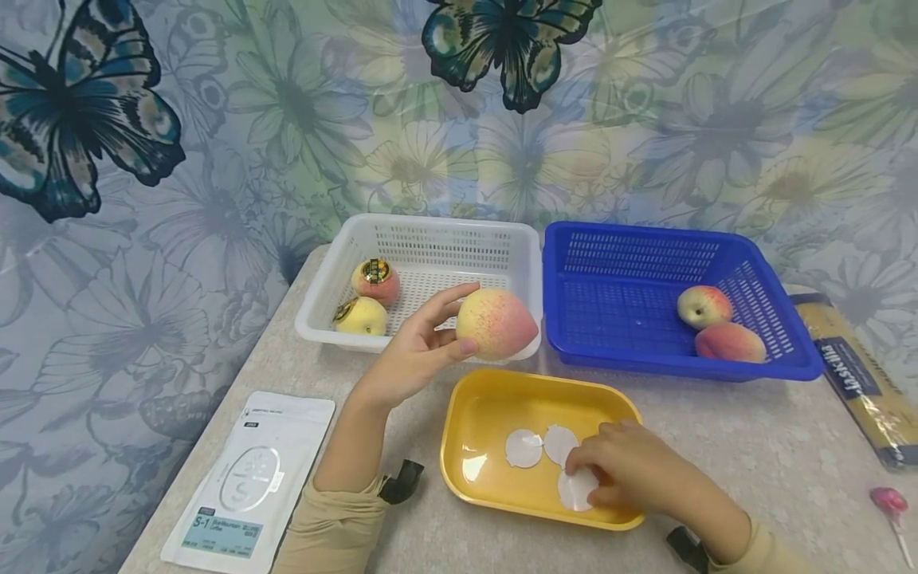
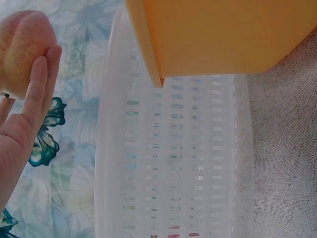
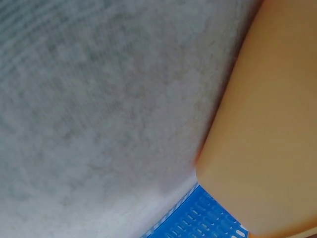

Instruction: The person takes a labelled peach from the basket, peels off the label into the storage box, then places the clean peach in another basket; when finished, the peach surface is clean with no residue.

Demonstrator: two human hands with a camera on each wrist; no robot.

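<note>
Above the yellow tray (image 1: pixel 466 414), at its far edge, the left hand (image 1: pixel 416 351) holds a peach (image 1: pixel 496 323) up off the counter (image 1: pixel 753 446), thumb and fingers curled round its near side; the peach hangs just in front of the white basket (image 1: pixel 430 239), over the gap between basket and tray. Left wrist view shows the same grip: fingers (image 2: pixel 37 84) flat along the peach (image 2: pixel 22 44), white basket wall (image 2: pixel 173 163) beside it. Right hand (image 1: pixel 631 474) is down inside the yellow tray at its near right corner, fingers bent onto one of three white round stickers (image 1: pixel 523 448); whether it pinches the sticker or only presses it, cannot tell. Right wrist view is blurred, only tray wall (image 3: pixel 267 124), counter and a bit of blue basket (image 3: pixel 198 218). White basket, behind the tray to the left, holds two peaches (image 1: pixel 376 281) with dark labels. Blue basket (image 1: pixel 645 255), behind the tray to the right, holds two bare peaches (image 1: pixel 705 307). White pouch (image 1: pixel 251 478) lies left of the tray, lollipop (image 1: pixel 889 502) far right of it.
</note>
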